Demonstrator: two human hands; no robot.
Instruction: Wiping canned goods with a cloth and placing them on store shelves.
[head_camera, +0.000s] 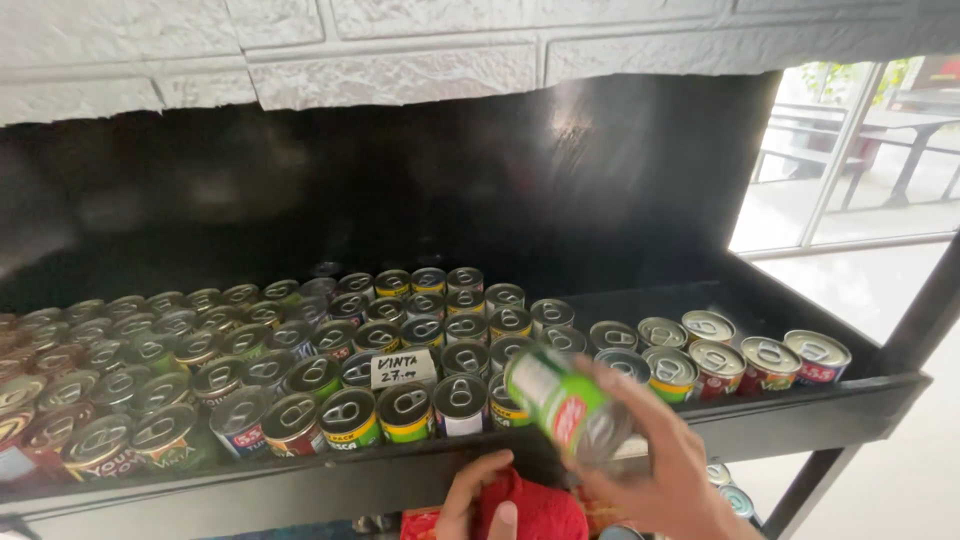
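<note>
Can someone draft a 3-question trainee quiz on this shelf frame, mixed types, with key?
1. True or false: the right hand holds a green-labelled can tilted on its side in front of the shelf.
2. What is the left hand touching? A) a red item below the shelf B) a glass jar C) the white price card
3. Fill in: the bare stretch of shelf floor lies behind the cans near the ___ end.

Key: 1 true; 2 A; 3 right.
</note>
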